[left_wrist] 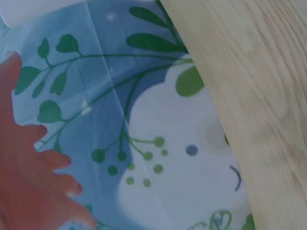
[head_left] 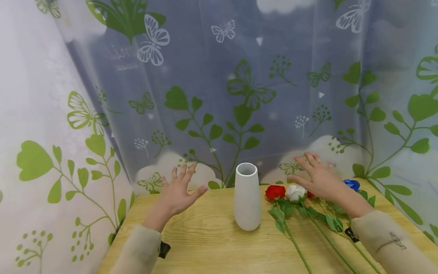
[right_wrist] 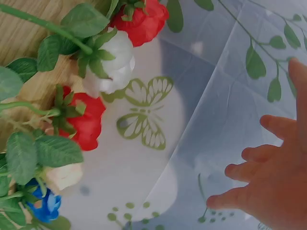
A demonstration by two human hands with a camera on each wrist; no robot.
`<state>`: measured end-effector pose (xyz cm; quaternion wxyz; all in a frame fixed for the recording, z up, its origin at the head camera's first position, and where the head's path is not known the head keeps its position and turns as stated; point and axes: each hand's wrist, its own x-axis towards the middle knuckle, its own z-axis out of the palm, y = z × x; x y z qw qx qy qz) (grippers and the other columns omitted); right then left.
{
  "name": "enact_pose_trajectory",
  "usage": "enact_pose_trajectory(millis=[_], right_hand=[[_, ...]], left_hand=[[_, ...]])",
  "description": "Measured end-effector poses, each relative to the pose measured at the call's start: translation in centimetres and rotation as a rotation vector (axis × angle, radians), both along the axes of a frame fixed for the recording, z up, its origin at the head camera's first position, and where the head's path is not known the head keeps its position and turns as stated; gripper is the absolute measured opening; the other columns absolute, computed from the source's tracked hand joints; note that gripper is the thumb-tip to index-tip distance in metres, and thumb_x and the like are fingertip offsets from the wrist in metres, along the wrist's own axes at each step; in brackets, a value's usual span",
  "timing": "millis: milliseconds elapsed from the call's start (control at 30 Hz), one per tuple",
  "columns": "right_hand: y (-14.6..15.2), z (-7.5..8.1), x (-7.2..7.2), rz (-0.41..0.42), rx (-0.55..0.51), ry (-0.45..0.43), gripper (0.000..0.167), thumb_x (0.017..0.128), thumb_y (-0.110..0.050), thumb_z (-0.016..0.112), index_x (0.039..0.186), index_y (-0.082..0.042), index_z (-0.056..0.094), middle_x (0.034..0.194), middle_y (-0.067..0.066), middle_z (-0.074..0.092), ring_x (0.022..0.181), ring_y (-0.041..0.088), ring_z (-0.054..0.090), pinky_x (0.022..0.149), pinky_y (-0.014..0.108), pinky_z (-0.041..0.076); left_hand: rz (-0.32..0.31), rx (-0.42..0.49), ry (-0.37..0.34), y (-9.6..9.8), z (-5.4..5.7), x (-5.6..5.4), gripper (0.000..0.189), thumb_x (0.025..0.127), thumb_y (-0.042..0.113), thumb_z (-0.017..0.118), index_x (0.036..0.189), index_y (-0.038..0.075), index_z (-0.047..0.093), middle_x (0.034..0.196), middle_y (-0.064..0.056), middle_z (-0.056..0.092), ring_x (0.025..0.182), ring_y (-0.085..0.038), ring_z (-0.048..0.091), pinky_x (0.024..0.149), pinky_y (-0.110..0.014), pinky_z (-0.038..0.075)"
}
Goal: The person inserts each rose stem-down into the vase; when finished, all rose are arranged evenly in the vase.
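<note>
The vase (head_left: 247, 201) stands upright between the two hands, to the right of the left thumb and to the left of the right thumb, apart from both. The red rose (head_left: 275, 193) lies below and to the left of the right thumb's tip, with the white rose (head_left: 296, 193) just beside it, almost under that thumb in the head view. A second red rose (right_wrist: 82, 120) and a pale rose (right_wrist: 64, 177) lie farther along the row; the blue rose (head_left: 351, 185) shows beyond the right wrist. Their green stems (head_left: 298, 248) run back toward the person, below the right fingers.

The left hand (head_left: 178, 192) is raised, its fingers wide and pointing up and away from the person, its thumb stretched out toward the vase. The right hand (head_left: 319, 177) is held out on the other side, fingers wide and pointing forward and to the left, thumb toward the vase; its wrist view shows the blooms off to one side, apart from the fingers. Both hands are bare and grip nothing.

Pale sleeves (head_left: 138, 249) reach the wrists. The table (head_left: 205, 239) spreads below the fingers, and the patterned curtain (head_left: 212, 68) hangs beyond them.
</note>
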<state>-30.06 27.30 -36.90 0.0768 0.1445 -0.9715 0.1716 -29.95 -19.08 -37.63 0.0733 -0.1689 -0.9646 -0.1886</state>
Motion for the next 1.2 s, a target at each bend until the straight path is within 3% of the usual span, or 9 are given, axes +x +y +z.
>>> enact_pose_trajectory(millis=[200, 267, 433, 567, 667, 800, 933, 1133, 1200], right_hand=[[2.7, -0.1, 0.9, -0.007, -0.128, 0.015, 0.081, 0.107, -0.05, 0.058, 0.166, -0.003, 0.03, 0.168, 0.04, 0.016, 0.144, 0.065, 0.033, 0.111, 0.083, 0.028], [3.7, -0.3, 1.3, -0.029, -0.166, 0.037, 0.078, 0.108, -0.049, 0.058, 0.164, -0.001, 0.033, 0.163, 0.041, 0.029, 0.123, 0.061, 0.057, 0.098, 0.076, 0.046], [6.6, -0.8, 2.4, -0.102, -0.262, 0.071, 0.072, 0.109, -0.047, 0.057, 0.162, -0.002, 0.038, 0.137, 0.04, 0.06, 0.094, 0.055, 0.069, 0.076, 0.062, 0.058], [9.2, -1.4, 3.0, -0.144, -0.312, 0.065, 0.067, 0.11, -0.043, 0.056, 0.158, 0.002, 0.045, 0.144, 0.039, 0.055, 0.123, 0.058, 0.061, 0.081, 0.058, 0.062], [11.4, -2.3, 3.3, -0.179, -0.342, 0.068, 0.062, 0.109, -0.041, 0.058, 0.152, 0.003, 0.052, 0.141, 0.037, 0.059, 0.106, 0.012, 0.073, 0.072, 0.033, 0.062], [14.3, -3.7, 3.6, -0.218, -0.39, 0.049, 0.057, 0.107, -0.039, 0.063, 0.144, 0.005, 0.058, 0.127, 0.017, 0.074, 0.088, -0.031, 0.043, 0.067, 0.013, 0.049], [16.0, -5.0, 4.0, -0.254, -0.449, 0.013, 0.06, 0.107, -0.036, 0.064, 0.142, 0.012, 0.055, 0.117, 0.015, 0.076, 0.081, -0.02, 0.056, 0.065, 0.016, 0.053], [17.8, -6.9, 4.2, -0.253, -0.568, -0.066, 0.064, 0.108, -0.031, 0.063, 0.145, 0.019, 0.047, 0.095, -0.04, 0.056, 0.08, -0.007, 0.069, 0.069, 0.023, 0.062], [18.3, -7.4, 4.3, -0.26, -0.577, -0.095, 0.065, 0.108, -0.031, 0.063, 0.145, 0.02, 0.045, 0.098, -0.033, 0.062, 0.08, -0.006, 0.07, 0.071, 0.026, 0.064]], left_hand=[[-0.134, 0.298, -0.05, 1.9, 0.2, 0.5, 0.089, 0.1, 0.058, 0.064, 0.171, 0.035, 0.016, 0.175, -0.016, 0.021, 0.156, -0.049, 0.031, 0.123, -0.074, 0.026], [-0.156, 0.354, -0.07, 2.6, 0.3, 0.7, 0.089, 0.099, 0.057, 0.067, 0.17, 0.038, 0.017, 0.173, -0.015, 0.028, 0.149, -0.047, 0.045, 0.12, -0.07, 0.036], [-0.224, 0.483, -0.138, 4.2, 0.0, 0.9, 0.086, 0.099, 0.052, 0.07, 0.169, 0.037, 0.022, 0.173, -0.011, 0.031, 0.154, -0.036, 0.042, 0.123, -0.063, 0.037], [-0.271, 0.555, -0.186, 5.2, -0.3, 0.8, 0.086, 0.099, 0.05, 0.072, 0.169, 0.034, 0.023, 0.174, -0.007, 0.03, 0.16, -0.029, 0.032, 0.125, -0.061, 0.035], [-0.297, 0.591, -0.206, 6.0, -0.4, 0.7, 0.088, 0.098, 0.051, 0.073, 0.169, 0.033, 0.024, 0.174, -0.007, 0.029, 0.16, -0.029, 0.031, 0.125, -0.061, 0.035], [-0.324, 0.625, -0.217, 7.1, -0.4, 0.9, 0.092, 0.095, 0.052, 0.076, 0.169, 0.031, 0.026, 0.174, -0.008, 0.029, 0.16, -0.031, 0.031, 0.125, -0.061, 0.035], [-0.35, 0.651, -0.214, 8.2, -0.5, 0.9, 0.096, 0.092, 0.056, 0.079, 0.169, 0.03, 0.027, 0.174, -0.012, 0.028, 0.16, -0.032, 0.03, 0.125, -0.062, 0.034], [-0.354, 0.67, -0.198, 9.5, -0.8, 0.4, 0.1, 0.089, 0.052, 0.083, 0.168, 0.028, 0.028, 0.171, -0.017, 0.033, 0.158, -0.034, 0.034, 0.123, -0.063, 0.036], [-0.357, 0.675, -0.19, 9.9, -0.9, 0.2, 0.099, 0.089, 0.049, 0.084, 0.168, 0.028, 0.029, 0.17, -0.018, 0.035, 0.157, -0.035, 0.036, 0.122, -0.063, 0.038]])
